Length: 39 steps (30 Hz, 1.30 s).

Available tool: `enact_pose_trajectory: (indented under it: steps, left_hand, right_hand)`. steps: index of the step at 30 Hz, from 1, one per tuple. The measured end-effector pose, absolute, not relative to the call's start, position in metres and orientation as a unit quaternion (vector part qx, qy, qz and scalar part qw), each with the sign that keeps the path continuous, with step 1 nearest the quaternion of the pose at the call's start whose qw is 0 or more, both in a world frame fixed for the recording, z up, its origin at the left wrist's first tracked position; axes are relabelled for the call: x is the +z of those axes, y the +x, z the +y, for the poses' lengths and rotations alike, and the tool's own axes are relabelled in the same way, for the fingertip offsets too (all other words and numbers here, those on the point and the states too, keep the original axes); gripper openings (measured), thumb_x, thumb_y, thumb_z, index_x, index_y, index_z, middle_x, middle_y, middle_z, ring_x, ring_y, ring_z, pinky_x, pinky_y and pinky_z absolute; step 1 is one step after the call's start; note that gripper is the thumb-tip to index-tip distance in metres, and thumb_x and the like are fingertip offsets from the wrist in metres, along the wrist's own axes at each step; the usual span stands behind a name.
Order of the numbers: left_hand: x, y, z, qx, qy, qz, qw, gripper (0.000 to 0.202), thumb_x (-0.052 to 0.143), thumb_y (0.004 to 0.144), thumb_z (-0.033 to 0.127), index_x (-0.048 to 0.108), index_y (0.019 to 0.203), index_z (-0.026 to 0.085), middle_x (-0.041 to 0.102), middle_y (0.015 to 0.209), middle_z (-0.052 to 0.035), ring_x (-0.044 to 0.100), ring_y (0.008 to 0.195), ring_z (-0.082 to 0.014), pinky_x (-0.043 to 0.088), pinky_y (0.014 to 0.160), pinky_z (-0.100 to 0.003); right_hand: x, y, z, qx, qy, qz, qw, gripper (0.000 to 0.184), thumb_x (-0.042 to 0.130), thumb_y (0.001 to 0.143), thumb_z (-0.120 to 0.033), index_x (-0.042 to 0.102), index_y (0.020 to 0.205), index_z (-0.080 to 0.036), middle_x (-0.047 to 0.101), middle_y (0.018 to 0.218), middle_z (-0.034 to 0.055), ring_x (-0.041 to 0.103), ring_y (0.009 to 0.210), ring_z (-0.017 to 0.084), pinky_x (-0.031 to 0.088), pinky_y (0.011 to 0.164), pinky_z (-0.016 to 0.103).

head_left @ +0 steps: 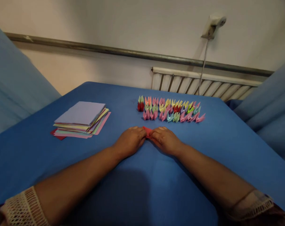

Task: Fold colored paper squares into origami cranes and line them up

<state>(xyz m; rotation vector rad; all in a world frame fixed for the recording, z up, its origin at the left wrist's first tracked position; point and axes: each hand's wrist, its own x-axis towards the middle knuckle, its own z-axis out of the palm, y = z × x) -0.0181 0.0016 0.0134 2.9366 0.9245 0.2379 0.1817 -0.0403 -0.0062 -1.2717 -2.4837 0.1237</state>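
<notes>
Both hands rest on the blue cloth at the middle of the table. My left hand (130,140) and my right hand (165,140) meet over a small red folded paper (147,131), fingers curled and pinching it from either side. Most of the paper is hidden under the fingertips. Just beyond the hands stand rows of small folded paper pieces (170,110) in pink, yellow, green and red. To the left lies a stack of coloured paper sheets (82,120) with a lilac sheet on top.
The blue-covered table (142,188) reaches a pale wall. A white radiator (199,83) and a metal rail (97,48) run along that wall, with a cord hanging from a wall fitting (211,26). Blue fabric (12,84) rises at both sides.
</notes>
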Motion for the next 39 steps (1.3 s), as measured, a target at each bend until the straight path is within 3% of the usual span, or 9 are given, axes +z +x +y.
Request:
enact_pose_trajectory:
  steps: [8, 12, 17, 21, 25, 30, 32, 39]
  left_hand:
    - [0.011, -0.024, -0.001, 0.123, 0.937, 0.304, 0.122, 0.014, 0.050, 0.092, 0.023, 0.063, 0.095, 0.019, 0.067, 0.098, -0.0052, 0.060, 0.093, -0.0201, 0.046, 0.086, -0.034]
    - [0.007, -0.024, 0.002, 0.149, 0.926, 0.319, 0.137, 0.018, 0.047, 0.094, 0.024, 0.064, 0.097, 0.018, 0.067, 0.106, -0.0063, 0.059, 0.098, -0.0202, 0.046, 0.089, -0.035]
    - [0.007, -0.022, 0.005, 0.145, 0.921, 0.339, 0.123, 0.018, 0.047, 0.092, 0.023, 0.063, 0.087, 0.017, 0.066, 0.094, -0.0073, 0.059, 0.088, -0.0200, 0.045, 0.085, -0.036]
    - [0.007, -0.020, 0.005, 0.151, 0.909, 0.369, 0.118, 0.009, 0.053, 0.085, 0.019, 0.059, 0.079, 0.018, 0.063, 0.085, -0.0046, 0.055, 0.080, -0.0192, 0.045, 0.078, -0.035]
    - [0.005, -0.021, 0.006, 0.167, 0.899, 0.380, 0.137, 0.010, 0.057, 0.081, 0.014, 0.061, 0.090, 0.018, 0.065, 0.089, -0.0038, 0.056, 0.083, -0.0193, 0.047, 0.077, -0.034]
    - [0.005, -0.025, 0.006, 0.148, 0.942, 0.280, 0.109, 0.035, 0.050, 0.087, 0.012, 0.066, 0.116, 0.023, 0.064, 0.126, -0.0035, 0.053, 0.116, -0.0215, 0.041, 0.102, -0.040]
    - [0.008, -0.027, 0.003, 0.114, 0.951, 0.273, 0.090, 0.038, 0.048, 0.088, 0.014, 0.065, 0.121, 0.024, 0.062, 0.130, -0.0032, 0.051, 0.122, -0.0227, 0.038, 0.106, -0.041]
    - [0.017, -0.031, -0.008, 0.028, 0.954, 0.297, 0.035, 0.041, 0.046, 0.092, 0.022, 0.059, 0.130, 0.014, 0.058, 0.137, -0.0104, 0.048, 0.128, -0.0292, 0.037, 0.107, -0.045]
  right_hand:
    - [-0.018, 0.186, -0.033, 0.149, -0.453, -0.836, 0.272, 0.008, 0.059, 0.090, -0.015, 0.063, 0.095, -0.021, 0.064, 0.097, 0.0043, 0.056, 0.094, 0.018, 0.044, 0.087, 0.033]
    - [-0.021, 0.185, -0.029, 0.170, -0.484, -0.808, 0.292, 0.004, 0.060, 0.090, -0.018, 0.063, 0.089, -0.020, 0.062, 0.093, 0.0035, 0.056, 0.091, 0.018, 0.044, 0.086, 0.032]
    - [-0.021, 0.179, -0.027, 0.151, -0.529, -0.792, 0.265, 0.014, 0.054, 0.094, -0.024, 0.060, 0.082, -0.019, 0.059, 0.086, 0.0036, 0.054, 0.086, 0.018, 0.043, 0.083, 0.033]
    - [-0.021, 0.175, -0.025, 0.136, -0.550, -0.781, 0.262, 0.008, 0.058, 0.090, -0.022, 0.059, 0.082, -0.019, 0.060, 0.085, 0.0030, 0.054, 0.084, 0.018, 0.043, 0.080, 0.032]
    - [-0.018, 0.175, -0.028, 0.111, -0.539, -0.795, 0.254, 0.005, 0.058, 0.090, -0.020, 0.061, 0.088, -0.018, 0.063, 0.088, 0.0037, 0.055, 0.085, 0.018, 0.043, 0.079, 0.030]
    - [-0.009, 0.175, -0.041, 0.041, -0.498, -0.850, 0.164, 0.025, 0.043, 0.099, -0.023, 0.066, 0.107, -0.018, 0.067, 0.106, 0.0081, 0.057, 0.096, 0.020, 0.042, 0.084, 0.034]
    - [-0.006, 0.173, -0.046, 0.024, -0.501, -0.855, 0.132, 0.028, 0.041, 0.099, -0.021, 0.066, 0.114, -0.017, 0.066, 0.113, 0.0095, 0.057, 0.100, 0.022, 0.042, 0.085, 0.036]
    - [0.000, 0.168, -0.053, -0.002, -0.524, -0.847, 0.089, 0.032, 0.039, 0.097, -0.015, 0.068, 0.109, -0.013, 0.067, 0.112, 0.0134, 0.059, 0.100, 0.025, 0.043, 0.082, 0.038]
